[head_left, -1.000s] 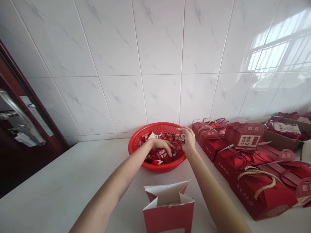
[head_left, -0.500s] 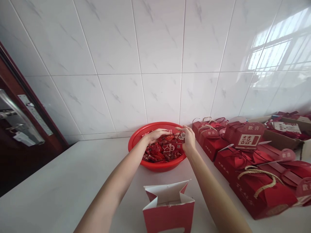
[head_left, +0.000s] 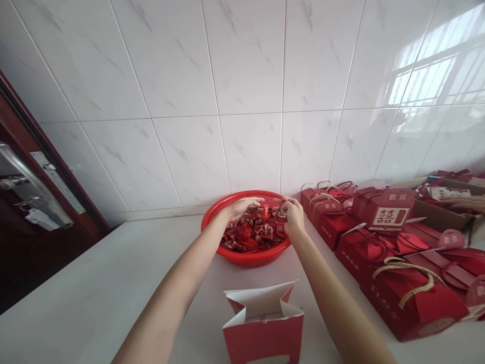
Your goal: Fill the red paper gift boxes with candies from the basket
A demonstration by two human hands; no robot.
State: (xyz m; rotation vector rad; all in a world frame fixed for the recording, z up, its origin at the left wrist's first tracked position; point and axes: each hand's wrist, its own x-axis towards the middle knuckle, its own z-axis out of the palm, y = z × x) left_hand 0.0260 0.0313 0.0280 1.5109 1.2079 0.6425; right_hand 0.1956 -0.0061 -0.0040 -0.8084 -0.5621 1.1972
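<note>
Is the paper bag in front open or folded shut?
Open and upright: the bag's white-edged mouth gapes upward, showing its pale inside.

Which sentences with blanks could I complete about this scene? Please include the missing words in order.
The left hand and right hand are at a round plastic basket coloured ____.
The red paper bag with a white inside has its top ____, not closed.
Red cardboard gift boxes stand to the ____ of the basket.
The brown wooden door is at the picture's ____ side.
Missing words: red; open; right; left.
</note>
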